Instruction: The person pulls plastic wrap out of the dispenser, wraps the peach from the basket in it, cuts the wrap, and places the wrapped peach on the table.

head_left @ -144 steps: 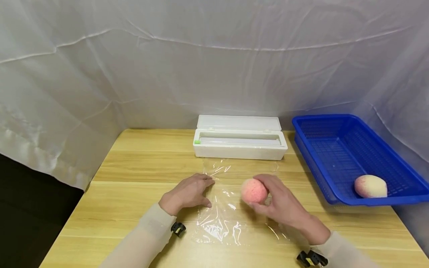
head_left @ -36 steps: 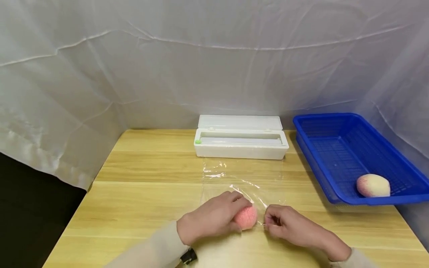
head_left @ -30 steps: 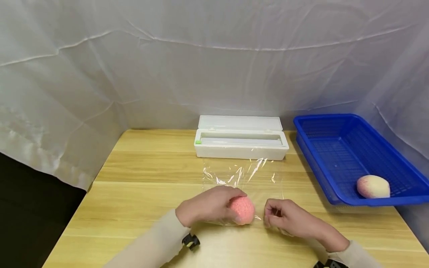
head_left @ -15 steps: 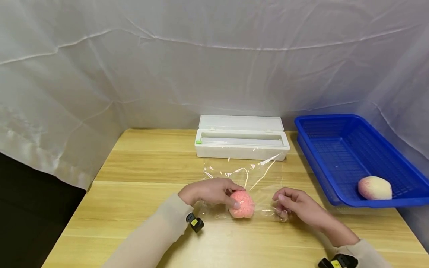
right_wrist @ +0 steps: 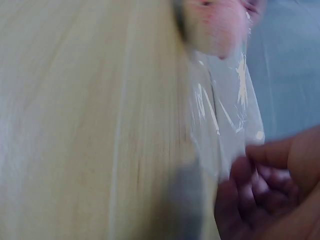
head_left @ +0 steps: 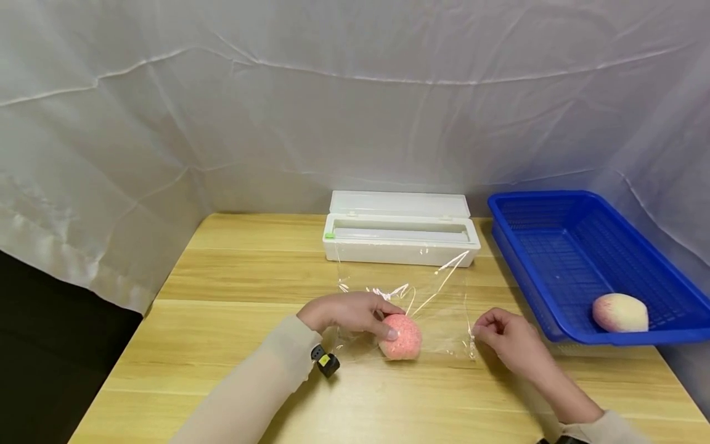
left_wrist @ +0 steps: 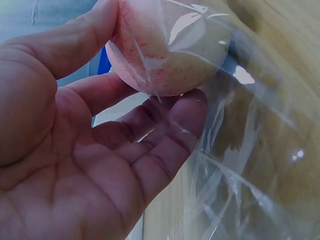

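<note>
A pink and cream peach (head_left: pixel 402 338) is in my left hand (head_left: pixel 355 313), thumb on its near side and fingers around its far side. Clear plastic wrap (head_left: pixel 438 308) runs from the white dispenser box (head_left: pixel 400 251) to the peach. In the left wrist view, wrap lies over part of the peach (left_wrist: pixel 170 45). To the right, my right hand (head_left: pixel 513 342) pinches the wrap's edge between thumb and fingertips. The right wrist view has the wrap (right_wrist: pixel 225 105) stretched between that hand (right_wrist: pixel 275 190) and the peach.
The box's lid (head_left: pixel 399 202) stands open at the back, showing the roll (head_left: pixel 400 234) inside. A blue plastic basket (head_left: pixel 532 290) at the right contains another peach (head_left: pixel 620 312). Pale cloth (head_left: pixel 355 123) hangs behind and beside the wooden table (head_left: pixel 222 277).
Earlier my right hand held the peach above the wrap; the left hand then took it. The right hand has since drawn the wrap's edge out to the right, while the peach shifted slightly away from me.
</note>
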### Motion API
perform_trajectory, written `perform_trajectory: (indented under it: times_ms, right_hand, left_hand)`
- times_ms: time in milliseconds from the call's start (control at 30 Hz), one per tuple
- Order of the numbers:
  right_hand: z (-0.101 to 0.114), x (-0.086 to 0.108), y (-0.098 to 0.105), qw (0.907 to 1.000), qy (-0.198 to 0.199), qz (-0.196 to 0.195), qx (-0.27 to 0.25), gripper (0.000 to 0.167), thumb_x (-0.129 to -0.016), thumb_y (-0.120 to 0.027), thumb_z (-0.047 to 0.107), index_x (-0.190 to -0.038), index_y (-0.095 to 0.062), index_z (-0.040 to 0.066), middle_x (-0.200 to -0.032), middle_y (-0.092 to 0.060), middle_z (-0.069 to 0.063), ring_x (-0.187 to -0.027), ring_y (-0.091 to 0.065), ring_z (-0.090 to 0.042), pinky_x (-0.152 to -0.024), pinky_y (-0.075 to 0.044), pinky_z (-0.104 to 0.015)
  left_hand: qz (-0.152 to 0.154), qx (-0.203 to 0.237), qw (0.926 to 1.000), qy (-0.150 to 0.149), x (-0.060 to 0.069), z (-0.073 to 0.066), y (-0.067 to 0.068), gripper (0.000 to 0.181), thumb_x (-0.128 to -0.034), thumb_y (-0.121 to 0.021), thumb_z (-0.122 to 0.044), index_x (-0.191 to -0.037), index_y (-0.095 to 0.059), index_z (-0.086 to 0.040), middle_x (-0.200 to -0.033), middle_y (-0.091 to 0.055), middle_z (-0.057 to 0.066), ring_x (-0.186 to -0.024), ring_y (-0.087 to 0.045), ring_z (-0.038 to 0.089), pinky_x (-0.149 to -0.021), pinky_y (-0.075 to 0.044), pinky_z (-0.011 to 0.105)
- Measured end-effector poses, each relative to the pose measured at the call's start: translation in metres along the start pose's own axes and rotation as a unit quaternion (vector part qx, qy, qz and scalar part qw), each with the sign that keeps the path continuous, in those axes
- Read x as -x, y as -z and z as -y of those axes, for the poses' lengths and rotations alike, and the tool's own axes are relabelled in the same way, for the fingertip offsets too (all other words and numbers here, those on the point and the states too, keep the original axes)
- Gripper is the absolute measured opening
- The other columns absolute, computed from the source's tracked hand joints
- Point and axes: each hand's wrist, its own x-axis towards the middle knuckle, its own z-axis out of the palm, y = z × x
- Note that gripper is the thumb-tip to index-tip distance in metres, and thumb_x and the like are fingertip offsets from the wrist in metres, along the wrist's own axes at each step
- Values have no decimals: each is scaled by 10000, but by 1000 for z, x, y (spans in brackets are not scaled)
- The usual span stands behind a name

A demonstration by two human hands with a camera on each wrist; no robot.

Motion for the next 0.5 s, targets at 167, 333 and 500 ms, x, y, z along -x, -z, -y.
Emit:
perform_trajectory:
  times_ms: [167, 333, 500]
  right_hand:
    - [35, 8, -14, 9441, 2454, -1637, 1469, 52, -906, -763, 89, -941, -747, 124, -855, -709, 45, -738, -635, -123, -637, -548, -330]
    - [66, 11, -43, 8707, 4397, -1048, 1937, 257, -1072, -597, 281, -1152, -767, 106, -1134, -729, -11, -1025, -679, -192, -884, -592, -366]
    - [77, 9, -63, 8660, 4090, -543, 2826, 485, -945, -782, 302, -1347, -673, 53, -1271, -682, -68, -1126, -647, -249, -922, -601, -391]
  left_hand:
    - [-67, -60, 9999, 136, -1, -1, 4, 562, -987, -753, -361, -1508, -593, -224, -1376, -680, -23, -1255, -606, 132, -1130, -459, 367]
    - [-247, 159, 9994, 170, -3, 2, 7, 419, -970, -775, -363, -1347, -655, -226, -1323, -671, -39, -1244, -610, 148, -1103, -482, 374]
    - [-198, 339, 9991, 167, -6, 6, 9, 331, -980, -760, -383, -1273, -691, -245, -1240, -710, -92, -1178, -638, 97, -1071, -491, 347]
